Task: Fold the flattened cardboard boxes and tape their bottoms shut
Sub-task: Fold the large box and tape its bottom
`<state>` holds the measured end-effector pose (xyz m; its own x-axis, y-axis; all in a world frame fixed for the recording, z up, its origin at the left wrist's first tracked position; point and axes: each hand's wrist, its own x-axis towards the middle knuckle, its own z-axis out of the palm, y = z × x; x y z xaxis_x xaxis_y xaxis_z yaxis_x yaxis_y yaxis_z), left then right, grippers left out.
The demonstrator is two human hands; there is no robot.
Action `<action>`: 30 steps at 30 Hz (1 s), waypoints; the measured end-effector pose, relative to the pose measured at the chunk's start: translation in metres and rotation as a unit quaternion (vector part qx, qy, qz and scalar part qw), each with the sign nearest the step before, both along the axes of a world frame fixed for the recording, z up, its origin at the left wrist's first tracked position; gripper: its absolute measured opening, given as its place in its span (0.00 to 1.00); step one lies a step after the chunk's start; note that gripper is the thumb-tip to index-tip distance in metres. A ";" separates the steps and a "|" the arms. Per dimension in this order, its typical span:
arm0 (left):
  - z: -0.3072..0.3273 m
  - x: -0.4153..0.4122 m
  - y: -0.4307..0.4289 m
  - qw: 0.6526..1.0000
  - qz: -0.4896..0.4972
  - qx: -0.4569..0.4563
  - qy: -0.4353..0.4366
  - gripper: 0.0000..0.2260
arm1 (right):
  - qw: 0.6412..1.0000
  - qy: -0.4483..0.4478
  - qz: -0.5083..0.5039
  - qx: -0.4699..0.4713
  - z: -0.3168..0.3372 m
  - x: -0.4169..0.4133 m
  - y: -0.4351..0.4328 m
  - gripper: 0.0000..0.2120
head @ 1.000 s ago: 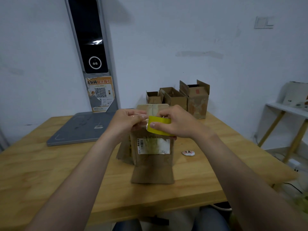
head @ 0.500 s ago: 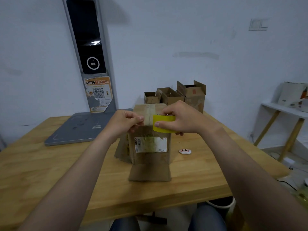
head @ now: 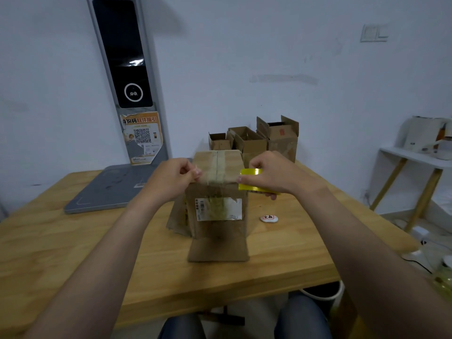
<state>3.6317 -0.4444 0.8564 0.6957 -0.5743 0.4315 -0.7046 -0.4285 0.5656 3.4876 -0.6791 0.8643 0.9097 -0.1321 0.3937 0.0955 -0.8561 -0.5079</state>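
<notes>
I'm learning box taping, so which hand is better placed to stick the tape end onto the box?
Left, probably. The left hand pinches the tape end at the top left edge of the cardboard box; the right hand grips the yellow tape roll.

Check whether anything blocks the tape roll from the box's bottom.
Nothing visible. The right hand holds the tape roll at the box's right edge; the left hand pinches the tape end at its left. Between them lies only the taped seam.
</notes>
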 end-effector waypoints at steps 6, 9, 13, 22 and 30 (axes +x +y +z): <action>-0.007 -0.002 -0.001 0.998 -0.028 -0.028 0.051 0.11 | 0.998 -0.030 0.051 0.016 -0.001 -0.013 -0.008 0.17; -0.008 -0.001 -0.004 0.998 -0.038 -0.025 0.054 0.11 | 0.998 -0.042 0.049 0.021 -0.005 -0.012 -0.018 0.17; -0.010 0.007 0.000 0.998 -0.009 -0.049 0.039 0.10 | 0.999 0.007 -0.003 -0.039 -0.008 -0.006 -0.036 0.24; -0.031 0.024 0.018 0.996 0.009 -0.068 0.060 0.10 | 0.965 -0.101 -0.150 -0.189 -0.030 0.002 -0.056 0.28; -0.042 0.049 0.024 0.992 0.026 -0.072 0.096 0.10 | 0.946 -0.128 -0.202 -0.217 -0.038 0.023 -0.047 0.27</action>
<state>3.6805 -0.4204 0.8141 0.8005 -0.4770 0.3628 -0.5565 -0.3667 0.7456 3.5104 -0.7261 0.8262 0.6867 -0.2232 0.6918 -0.2115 -0.9719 -0.1036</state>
